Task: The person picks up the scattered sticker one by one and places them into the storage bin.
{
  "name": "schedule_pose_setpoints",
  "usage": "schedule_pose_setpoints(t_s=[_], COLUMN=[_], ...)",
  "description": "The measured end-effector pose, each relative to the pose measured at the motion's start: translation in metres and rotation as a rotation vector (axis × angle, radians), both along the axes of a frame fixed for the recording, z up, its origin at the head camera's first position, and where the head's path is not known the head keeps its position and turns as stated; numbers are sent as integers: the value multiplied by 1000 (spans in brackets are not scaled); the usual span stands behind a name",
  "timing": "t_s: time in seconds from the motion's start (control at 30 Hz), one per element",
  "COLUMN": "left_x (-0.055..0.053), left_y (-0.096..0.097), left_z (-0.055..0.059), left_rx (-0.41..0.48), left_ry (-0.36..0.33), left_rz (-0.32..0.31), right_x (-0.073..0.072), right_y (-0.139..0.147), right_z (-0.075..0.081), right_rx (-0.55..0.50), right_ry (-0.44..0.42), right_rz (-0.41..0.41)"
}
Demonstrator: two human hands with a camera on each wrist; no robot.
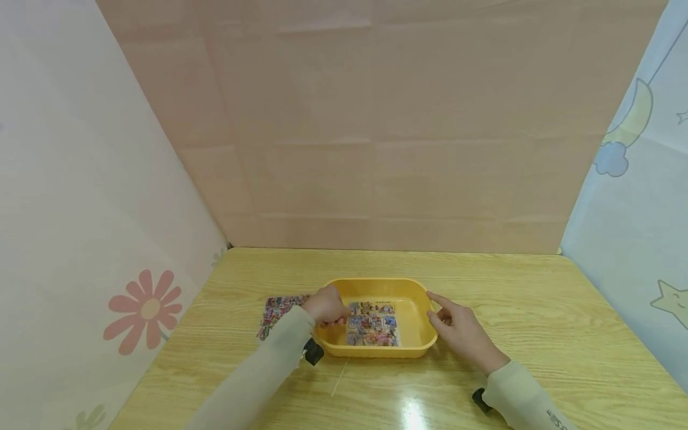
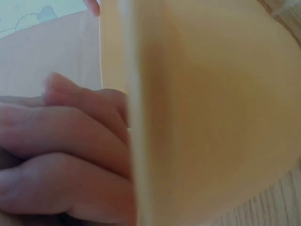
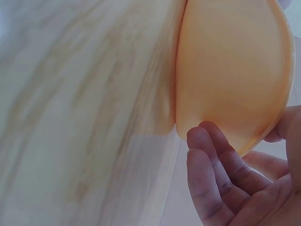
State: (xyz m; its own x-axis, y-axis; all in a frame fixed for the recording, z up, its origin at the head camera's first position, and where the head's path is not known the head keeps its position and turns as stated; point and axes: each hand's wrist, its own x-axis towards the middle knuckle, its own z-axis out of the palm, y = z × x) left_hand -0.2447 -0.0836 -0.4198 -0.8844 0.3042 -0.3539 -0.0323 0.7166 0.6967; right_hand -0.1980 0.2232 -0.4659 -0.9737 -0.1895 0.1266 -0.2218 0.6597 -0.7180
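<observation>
While our R hand [image 1: 457, 325] grips the yellow plastic tray [image 1: 416, 322] lightly at its right rim, spare fingers loose outside the wall, our L hand [image 1: 326, 306] reaches over the left end, fingers curled; can't tell if they pinch anything. One cartoon sticker sheet [image 1: 372, 325] lies flat on the tray floor, approx. mid; a second sheet [image 1: 276, 309] is on the desk [image 1: 537, 310] just left, partly hidden by L sleeve [image 1: 260, 367]. Main risks, we think: L knuckles could snag the rim & skid the tray, b/c R grip looks light; the sheet inside, thin & flat, could crease or slide under fingertips; our sleeve could drag the second one.
</observation>
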Motion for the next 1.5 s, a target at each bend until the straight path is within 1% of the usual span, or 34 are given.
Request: schedule_pose_setpoints(t_s=[0.17, 0.4, 0.53, 0.63, 0.73, 0.83, 1.03, 1.1, 1.17, 1.3, 1.4, 1.5], left_x=[-1, -1, 0, 1, 3, 4, 3, 3, 2, 4, 5, 9], left_y=[2, 5, 5, 5, 4, 1, -12, -18, -25, -42, -58, -76], left_z=[-2, -4, -4, -2, 1, 4, 13, 18, 22, 30, 30, 26], left_rx=[-19, -65, -63, -60, -44, -6, 67, 86, 94, 66, 38, 26], left_ry=[-8, 22, 25, 37, 49, 51, 67, 94, 138, 241, 301, 330], left_rz=[10, 9, 12, 6, -1, -3, 10, 19, 36, 87, 120, 143], right_x=[0, 0, 1, 1, 0, 0, 0, 0, 0, 0, 1, 2], right_y=[0, 0, 0, 0, 1, 2, 2, 2, 2, 2, 1, 0], right_z=[0, -1, 0, 0, -1, -3, -4, -3, -2, 1, 2, 0], right_rx=[7, 11, 12, 9, 8, 7, 11, 10, 9, 6, 1, -6], right_ry=[9, 23, 23, 19, 12, 7, 18, 23, 25, 19, 8, 6], right_rz=[-3, 1, -2, -5, -10, -16, -13, -14, -13, -14, -15, -13])
